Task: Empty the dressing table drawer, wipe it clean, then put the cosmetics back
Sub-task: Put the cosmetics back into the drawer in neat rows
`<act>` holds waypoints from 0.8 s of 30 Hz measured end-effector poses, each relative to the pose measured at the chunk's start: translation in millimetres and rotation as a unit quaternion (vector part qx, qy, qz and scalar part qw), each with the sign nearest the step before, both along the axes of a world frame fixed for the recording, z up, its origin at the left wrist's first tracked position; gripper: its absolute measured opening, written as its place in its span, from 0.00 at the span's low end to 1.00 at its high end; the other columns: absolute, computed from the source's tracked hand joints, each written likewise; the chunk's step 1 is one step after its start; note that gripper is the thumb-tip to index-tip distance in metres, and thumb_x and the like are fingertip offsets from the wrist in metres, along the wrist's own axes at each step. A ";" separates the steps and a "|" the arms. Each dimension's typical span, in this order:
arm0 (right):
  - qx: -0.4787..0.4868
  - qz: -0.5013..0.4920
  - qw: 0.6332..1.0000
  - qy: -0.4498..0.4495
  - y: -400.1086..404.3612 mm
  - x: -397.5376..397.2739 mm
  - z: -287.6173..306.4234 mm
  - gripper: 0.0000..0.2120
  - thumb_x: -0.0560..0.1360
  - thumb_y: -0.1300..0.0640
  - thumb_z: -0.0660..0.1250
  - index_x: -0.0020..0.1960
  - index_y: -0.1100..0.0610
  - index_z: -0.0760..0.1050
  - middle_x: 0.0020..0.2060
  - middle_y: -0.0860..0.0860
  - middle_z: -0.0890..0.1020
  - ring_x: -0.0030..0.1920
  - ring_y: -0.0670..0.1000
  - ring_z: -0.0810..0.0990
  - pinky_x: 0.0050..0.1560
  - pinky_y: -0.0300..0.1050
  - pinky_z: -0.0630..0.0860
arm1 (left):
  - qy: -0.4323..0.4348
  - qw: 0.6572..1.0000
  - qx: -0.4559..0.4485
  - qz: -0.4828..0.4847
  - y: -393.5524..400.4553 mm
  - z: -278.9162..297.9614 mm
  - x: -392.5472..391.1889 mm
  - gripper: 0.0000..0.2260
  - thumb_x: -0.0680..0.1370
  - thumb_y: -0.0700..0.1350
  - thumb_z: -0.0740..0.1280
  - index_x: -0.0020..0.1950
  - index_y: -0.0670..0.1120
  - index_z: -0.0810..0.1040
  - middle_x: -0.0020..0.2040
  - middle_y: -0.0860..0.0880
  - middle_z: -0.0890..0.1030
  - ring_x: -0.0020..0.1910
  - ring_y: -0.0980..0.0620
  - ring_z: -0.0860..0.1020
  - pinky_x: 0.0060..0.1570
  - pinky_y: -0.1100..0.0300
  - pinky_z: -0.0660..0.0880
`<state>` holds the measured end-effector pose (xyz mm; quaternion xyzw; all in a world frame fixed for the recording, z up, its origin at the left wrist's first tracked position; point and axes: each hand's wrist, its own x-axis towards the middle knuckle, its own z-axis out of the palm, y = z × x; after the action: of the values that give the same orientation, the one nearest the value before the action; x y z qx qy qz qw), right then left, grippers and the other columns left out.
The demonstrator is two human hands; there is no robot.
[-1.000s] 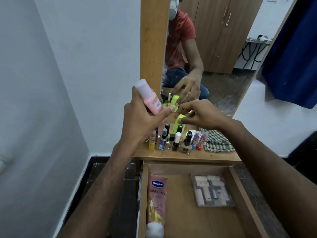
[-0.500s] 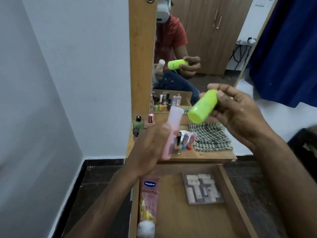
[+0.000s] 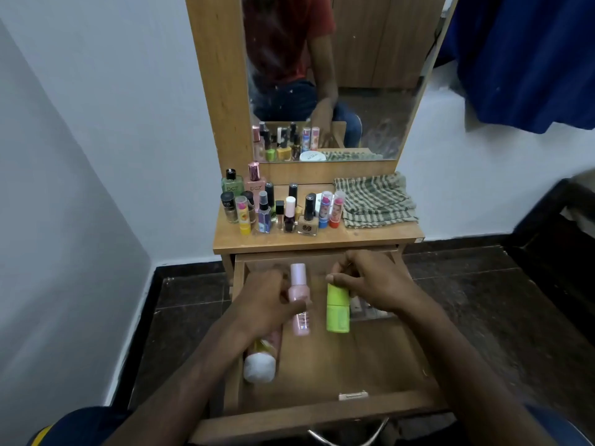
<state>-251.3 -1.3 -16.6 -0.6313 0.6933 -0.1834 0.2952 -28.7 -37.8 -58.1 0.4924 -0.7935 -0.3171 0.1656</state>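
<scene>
head view looks down on a wooden dressing table (image 3: pixel 317 241) with a tall mirror (image 3: pixel 335 75) against a white wall. its drawer (image 3: pixel 322 365) is pulled out toward the camera, and both forearms reach into it. on the tabletop a checked cloth (image 3: pixel 375 201) lies at the right, and a cluster of small bottles and lipsticks (image 3: pixel 280 207) stands upright just left of it.

inside the drawer, a pink tube (image 3: pixel 262 358) with a white cap lies along the left wall, partly under the left wrist. the left hand (image 3: pixel 267 304) curls its fingers around a pink bottle (image 3: pixel 300 300), which lies lengthwise near the drawer floor — whether it touches the wood i cannot tell. the right hand (image 3: pixel 373 284) pinches the top of a green bottle (image 3: pixel 338 309) just beside the pink one, its base pointing toward the camera. a grey tray (image 3: pixel 367 309) shows partly under the right hand.
</scene>
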 end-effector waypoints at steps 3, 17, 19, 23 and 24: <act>0.018 0.020 0.999 0.038 -14.6 7.9 -11.6 0.07 0.80 0.50 0.73 0.51 0.53 0.84 0.45 0.47 0.86 0.46 0.46 0.84 0.48 0.48 0.81 | 0.003 1.000 -0.015 -0.006 -2.0 -0.3 -5.5 0.21 0.74 0.51 0.79 0.63 0.51 0.75 0.54 0.53 0.83 0.49 0.58 0.82 0.47 0.62 0.78; -0.054 0.053 0.988 0.137 -20.0 19.1 -50.3 0.08 0.81 0.53 0.71 0.54 0.57 0.84 0.50 0.54 0.86 0.52 0.54 0.83 0.54 0.52 0.79 | -0.081 0.996 -0.029 -0.036 12.4 -6.2 -23.2 0.25 0.79 0.46 0.74 0.75 0.50 0.72 0.64 0.47 0.83 0.61 0.49 0.82 0.62 0.52 0.78; -0.058 0.063 0.985 0.147 -19.6 17.4 -49.6 0.09 0.81 0.53 0.71 0.57 0.57 0.83 0.52 0.53 0.86 0.53 0.53 0.83 0.55 0.52 0.79 | -0.085 0.995 -0.041 -0.027 12.6 -6.8 -23.0 0.21 0.80 0.46 0.73 0.73 0.48 0.75 0.61 0.47 0.84 0.59 0.49 0.83 0.61 0.52 0.79; -0.059 0.142 0.977 0.150 -10.9 0.3 -27.0 0.21 0.76 0.46 0.76 0.65 0.53 0.80 0.55 0.48 0.84 0.52 0.48 0.83 0.53 0.49 0.81 | -0.115 0.989 -0.088 -0.006 10.2 -0.4 -16.7 0.19 0.77 0.52 0.75 0.66 0.50 0.79 0.57 0.50 0.84 0.53 0.53 0.82 0.52 0.58 0.80; -0.055 0.179 0.969 0.159 -5.2 -5.3 -23.1 0.24 0.74 0.44 0.78 0.67 0.51 0.79 0.56 0.46 0.83 0.52 0.46 0.81 0.53 0.47 0.80 | -0.124 0.988 -0.088 -0.011 8.0 0.6 -12.5 0.21 0.75 0.53 0.77 0.66 0.52 0.78 0.57 0.52 0.83 0.52 0.53 0.82 0.51 0.59 0.80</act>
<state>-256.6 -6.5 -39.7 -0.7817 0.5955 -0.0630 0.1743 -41.2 -29.8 -57.5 0.5026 -0.8381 -0.1842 0.1050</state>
